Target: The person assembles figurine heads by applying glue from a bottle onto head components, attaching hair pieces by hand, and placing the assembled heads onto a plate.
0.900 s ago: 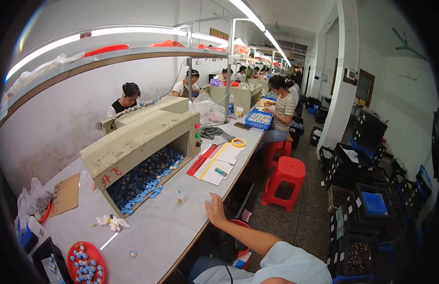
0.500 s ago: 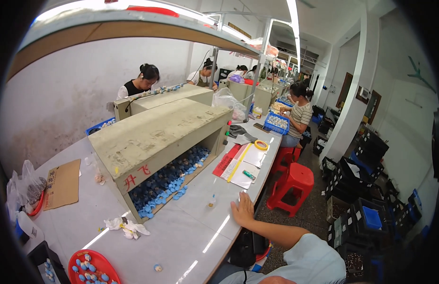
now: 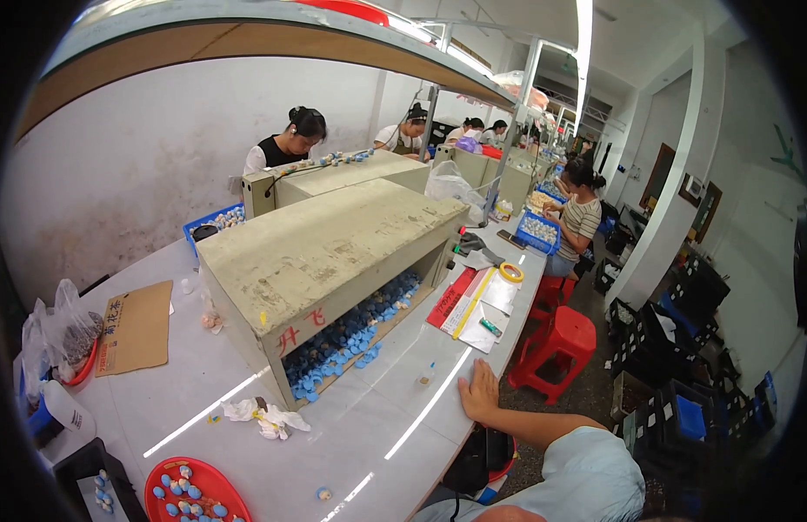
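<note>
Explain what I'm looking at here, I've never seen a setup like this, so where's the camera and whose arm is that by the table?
There's no robot here. The view comes from a wide camera on a person's head, looking down, so straight edges look curved. The arm is that person's own: their right hand rests palm down at the edge of the table, apparently holding nothing. Their left hand is out of view. On the table stands a big beige box with blue pieces in its opening. Around it are a red plate of small blue-and-white pieces, crumpled tissue, cardboard and yellow tape. Other people sit farther along.
</note>
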Tool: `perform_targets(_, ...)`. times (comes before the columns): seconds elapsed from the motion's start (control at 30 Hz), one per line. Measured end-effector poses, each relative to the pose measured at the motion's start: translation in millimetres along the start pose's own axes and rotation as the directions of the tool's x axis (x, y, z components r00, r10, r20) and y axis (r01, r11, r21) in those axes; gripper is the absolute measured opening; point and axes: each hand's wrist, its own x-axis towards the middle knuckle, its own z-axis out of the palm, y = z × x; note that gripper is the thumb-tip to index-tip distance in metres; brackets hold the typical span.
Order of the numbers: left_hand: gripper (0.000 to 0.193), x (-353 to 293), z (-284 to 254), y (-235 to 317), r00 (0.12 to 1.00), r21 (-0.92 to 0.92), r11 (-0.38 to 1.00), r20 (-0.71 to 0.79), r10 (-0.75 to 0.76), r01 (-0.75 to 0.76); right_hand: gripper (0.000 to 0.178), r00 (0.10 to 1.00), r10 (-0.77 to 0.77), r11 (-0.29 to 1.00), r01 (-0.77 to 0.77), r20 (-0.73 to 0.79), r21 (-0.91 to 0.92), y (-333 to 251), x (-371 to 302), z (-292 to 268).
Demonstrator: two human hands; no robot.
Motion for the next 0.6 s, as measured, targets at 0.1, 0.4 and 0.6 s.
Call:
perform_targets(0.1, 0.048, -16, -3, 13, 0.998, 0.007, 0.999, 0.053, -0.036, 0.036, 0.068, 0.998, -0.064, 0.998, 0.064, -0.019, 0.01, -3, 5, 14)
perform_targets(0.4, 0.043, -171, -116, 177, 0.966, -0.103, 0.961, 0.058, -0.253, 0.258, 0.063, 0.991, -0.053, 0.972, 0.08, -0.124, 0.223, 11, 9, 8)
perform_targets(0.6, 0.017, -218, -234, 277, 0.947, -0.631, 0.775, -0.222, -0.231, 0.041, 0.073, 0.935, -0.353, 0.808, 0.293, 0.022, 0.51, -43, 15, 0)
